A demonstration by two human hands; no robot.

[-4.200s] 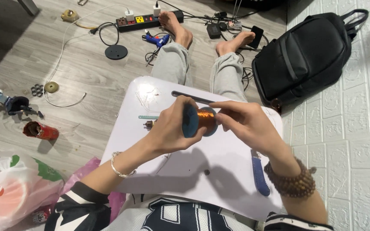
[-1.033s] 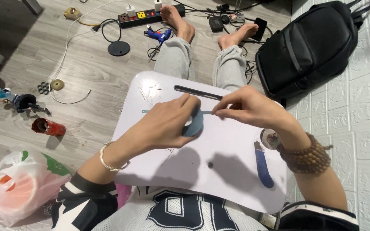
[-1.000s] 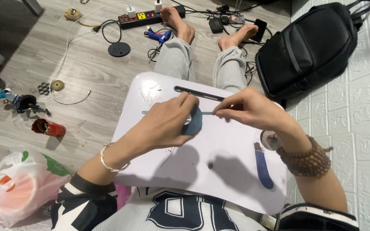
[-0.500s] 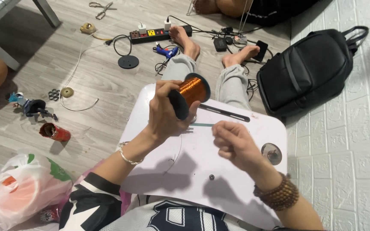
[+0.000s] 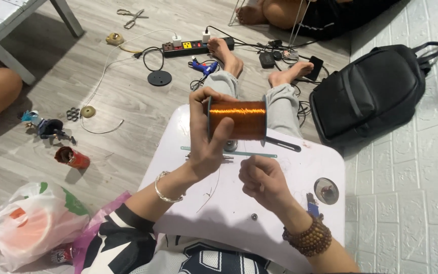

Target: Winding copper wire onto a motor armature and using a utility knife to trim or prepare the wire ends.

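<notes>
My left hand [image 5: 205, 139] grips a spool of copper wire [image 5: 238, 120] by its left end and holds it lying sideways above a white lap table [image 5: 198, 203]. Just below the spool, my right hand [image 5: 261, 181] is closed with fingers pinched together; a wire in them is too thin to make out. On the table under the hands lie a thin green strip [image 5: 249, 153] and a black rod [image 5: 282, 145]. A small round dish [image 5: 326, 190] and a blue-handled tool [image 5: 312, 207] sit at the table's right.
A black backpack [image 5: 368, 96] leans at the white brick wall on the right. Beyond my feet lie a power strip [image 5: 186, 47], a blue glue gun [image 5: 203, 66] and cables. A red can [image 5: 72, 158] and a plastic bag [image 5: 31, 223] are on the left. Other people's legs show at the top and far left.
My left hand lifted the spool off the table and turned it sideways. My right hand came back toward me and sits beneath the spool. The view tilted up, showing more floor.
</notes>
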